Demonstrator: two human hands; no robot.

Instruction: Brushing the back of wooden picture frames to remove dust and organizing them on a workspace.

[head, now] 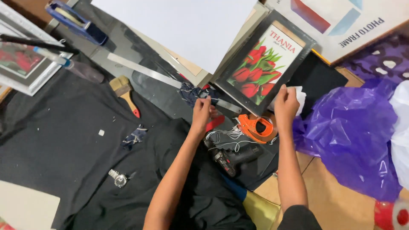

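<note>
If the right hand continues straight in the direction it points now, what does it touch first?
Probably the black picture frame with the red tulip print: the right hand points up the image and already sits at the frame's lower corner, with white cloth or paper beside it. Depth is unclear.

Two bare forearms, no rings or wristwear visible, left hand [201, 111], right hand [286, 105], dark black sleeve edge at right upper arm

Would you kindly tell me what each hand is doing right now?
Left hand: closed on the frame's lower edge.
Right hand: closed on a white cloth.
</note>
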